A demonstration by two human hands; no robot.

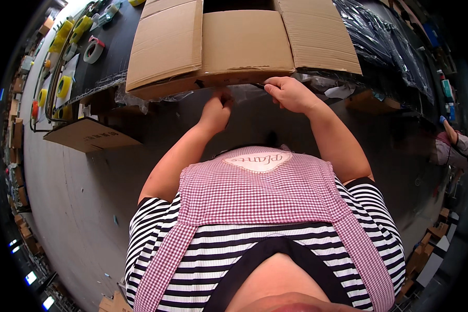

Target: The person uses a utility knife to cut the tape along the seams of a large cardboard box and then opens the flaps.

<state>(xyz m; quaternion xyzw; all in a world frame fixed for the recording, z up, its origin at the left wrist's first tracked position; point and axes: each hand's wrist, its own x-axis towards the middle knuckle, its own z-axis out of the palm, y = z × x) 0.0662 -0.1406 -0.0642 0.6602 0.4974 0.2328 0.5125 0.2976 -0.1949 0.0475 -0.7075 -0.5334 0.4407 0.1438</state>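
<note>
An open brown cardboard box point(244, 41) stands on a dark table point(114, 36), its flaps folded outward toward me. Below the front flap hangs a clear plastic bag point(247, 92). My left hand point(216, 111) pinches the bag's edge from below with closed fingers. My right hand point(291, 93) grips the bag's upper edge right under the box flap. Both forearms reach up from my body, above a striped shirt and a checked red apron.
Rolls of tape point(92, 51) and yellow rolls point(63, 86) lie at the table's left end. A flat cardboard piece point(91, 136) sits on the left. Dark plastic-wrapped bundles point(385, 41) fill the right of the table. Another person point(450, 143) works at far right. Grey floor lies below.
</note>
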